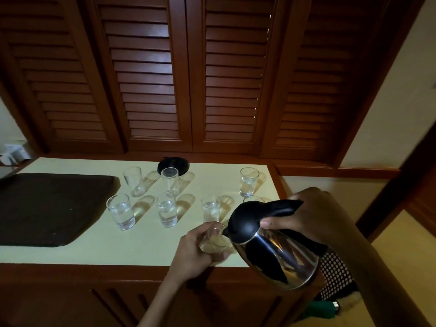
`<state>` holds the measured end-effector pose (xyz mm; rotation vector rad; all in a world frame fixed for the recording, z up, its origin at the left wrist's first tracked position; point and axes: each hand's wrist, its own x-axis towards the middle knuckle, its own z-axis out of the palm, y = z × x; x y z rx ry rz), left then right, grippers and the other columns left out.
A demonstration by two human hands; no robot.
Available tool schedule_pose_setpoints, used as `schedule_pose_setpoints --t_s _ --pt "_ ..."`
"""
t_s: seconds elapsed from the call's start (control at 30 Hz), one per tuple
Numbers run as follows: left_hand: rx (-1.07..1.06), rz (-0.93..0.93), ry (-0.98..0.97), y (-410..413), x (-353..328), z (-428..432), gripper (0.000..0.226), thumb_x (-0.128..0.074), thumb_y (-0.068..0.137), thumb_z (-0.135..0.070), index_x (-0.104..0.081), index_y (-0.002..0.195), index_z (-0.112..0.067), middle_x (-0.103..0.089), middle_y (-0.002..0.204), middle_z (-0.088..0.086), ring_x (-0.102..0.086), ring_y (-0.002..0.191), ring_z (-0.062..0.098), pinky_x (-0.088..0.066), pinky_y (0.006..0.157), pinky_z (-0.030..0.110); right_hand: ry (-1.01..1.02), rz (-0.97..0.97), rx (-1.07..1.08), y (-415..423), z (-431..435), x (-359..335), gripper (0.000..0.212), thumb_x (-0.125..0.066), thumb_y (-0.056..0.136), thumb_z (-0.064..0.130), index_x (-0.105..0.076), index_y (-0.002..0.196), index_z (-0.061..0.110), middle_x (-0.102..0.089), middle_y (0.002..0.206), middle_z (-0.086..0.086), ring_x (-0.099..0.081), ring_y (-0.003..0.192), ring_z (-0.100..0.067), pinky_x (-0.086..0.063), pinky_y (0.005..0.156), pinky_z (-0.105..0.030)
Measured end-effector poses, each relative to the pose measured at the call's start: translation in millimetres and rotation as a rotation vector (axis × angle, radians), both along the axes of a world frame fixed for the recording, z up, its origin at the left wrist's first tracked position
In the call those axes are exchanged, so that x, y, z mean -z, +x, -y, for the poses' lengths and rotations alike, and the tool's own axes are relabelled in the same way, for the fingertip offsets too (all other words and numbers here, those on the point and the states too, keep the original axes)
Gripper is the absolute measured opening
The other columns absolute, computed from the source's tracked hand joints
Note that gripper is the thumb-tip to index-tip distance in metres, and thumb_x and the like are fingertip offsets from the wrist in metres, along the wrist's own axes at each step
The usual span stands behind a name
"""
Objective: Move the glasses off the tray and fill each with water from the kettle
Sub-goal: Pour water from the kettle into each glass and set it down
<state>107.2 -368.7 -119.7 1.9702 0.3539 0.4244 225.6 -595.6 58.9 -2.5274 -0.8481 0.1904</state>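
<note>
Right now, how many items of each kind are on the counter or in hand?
Clear drinking glasses: 8, one held by the left hand
Steel kettle with black lid, in the right hand: 1
Dark rectangular tray: 1
Round black kettle base: 1
Total: 11

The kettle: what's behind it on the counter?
Behind the kettle only the rim of one glass shows; its body and water level are hidden. The right hand tips the kettle toward the held glass in the left hand.
</note>
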Motion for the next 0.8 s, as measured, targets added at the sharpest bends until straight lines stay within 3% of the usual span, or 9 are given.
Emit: schedule_pose_setpoints --t_s 0.13,0.23,0.4,0.63,0.8 --pt "0.001 -0.009 -0.006 0.1 2.7 1.9 0.058 -0.093 0.061 -0.035 -0.073 0.115 -0.036 -0.077 0.111 -0.014 -0.072 0.106 0.006 -0.055 0.095 0.03 -0.04 -0.003 0.008 -1.9 -4.6 -2.6 0.064 -0.073 0.051 0.081 -0.078 0.076 0.023 -0.077 0.067 0.003 -0.073 0.061 -0.009 -0.064 0.071 -0.031" --pt "0.0 -0.019 -0.013 -0.6 4.9 4.2 0.058 -0.096 0.064 -0.02 -0.073 0.115 -0.037 -0.078 0.108 -0.017 -0.073 0.102 0.002 -0.056 0.091 0.023 -0.051 -0.012 0.003 -2.3 -7.7 -4.5 0.074 -0.07 0.044 0.083 -0.08 0.08 0.019 -0.078 0.07 0.0 -0.075 0.063 -0.012 -0.064 0.074 -0.037" --pt "-0.003 -0.019 -0.022 -1.4 4.3 8.5 0.061 -0.097 0.062 -0.012 -0.074 0.113 -0.037 -0.077 0.104 -0.022 -0.072 0.097 -0.003 -0.05 0.082 0.008 -0.052 -0.031 -0.004 -4.5 -9.1 -6.5 0.072 -0.072 0.044 0.082 -0.081 0.083 0.022 -0.078 0.071 0.004 -0.074 0.063 -0.009 -0.065 0.073 -0.035" --pt "-0.006 -0.013 -0.062 -0.6 5.4 9.3 0.06 -0.097 0.061 -0.016 -0.074 0.109 -0.043 -0.078 0.105 -0.017 -0.074 0.099 0.003 -0.056 0.089 0.023 -0.068 -0.019 -0.033 -5.1 -9.8 -8.7 0.075 -0.074 0.047 0.078 -0.079 0.087 0.016 -0.078 0.076 0.003 -0.075 0.066 -0.012 -0.064 0.073 -0.033" --pt "-0.011 -0.005 -0.065 -1.5 6.1 11.9 0.06 -0.098 0.06 -0.016 -0.074 0.112 -0.035 -0.079 0.104 -0.016 -0.074 0.098 0.003 -0.055 0.087 0.018 -0.069 -0.012 -0.064 -4.4 -8.6 -9.5 0.123 -0.041 0.015 0.103 -0.078 0.092 0.014 -0.077 0.084 0.002 -0.074 0.072 -0.016 -0.064 0.076 -0.037"
